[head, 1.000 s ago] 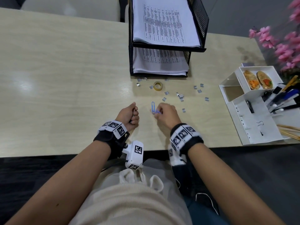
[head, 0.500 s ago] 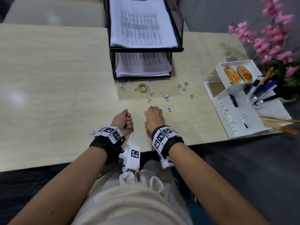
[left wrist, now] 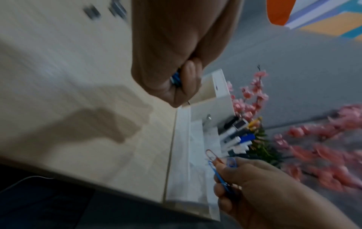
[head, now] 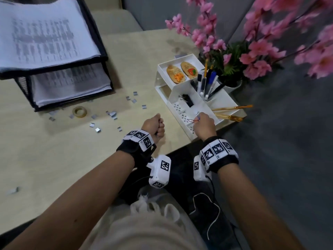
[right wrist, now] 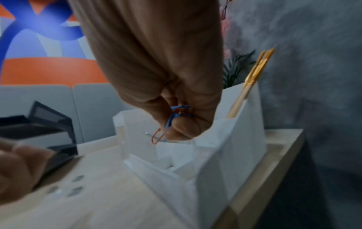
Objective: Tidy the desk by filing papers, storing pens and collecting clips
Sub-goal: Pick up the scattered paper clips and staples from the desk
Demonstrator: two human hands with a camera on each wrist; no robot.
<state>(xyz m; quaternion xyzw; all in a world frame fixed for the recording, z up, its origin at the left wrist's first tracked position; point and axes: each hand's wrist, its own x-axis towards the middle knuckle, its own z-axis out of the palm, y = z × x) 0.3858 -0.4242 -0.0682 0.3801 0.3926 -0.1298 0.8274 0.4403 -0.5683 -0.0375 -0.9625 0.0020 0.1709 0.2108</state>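
My right hand pinches a few red and blue paper clips just above the front compartments of the white desk organiser. My left hand is a closed fist on the desk beside the organiser, gripping more blue clips. Pens stand in the organiser's holder. Printed papers fill the black two-tier mesh tray at the far left. Small silver clips lie scattered on the desk in front of the tray.
A roll of tape lies among the silver clips. Gold brushes stick out of the organiser's right side. Pink artificial flowers in a pot stand behind it. The desk's front edge runs close under both wrists.
My right hand lifted clips from the desk middle and carried them right, over the organiser. The left fist followed to the right. My head turned toward the organiser.
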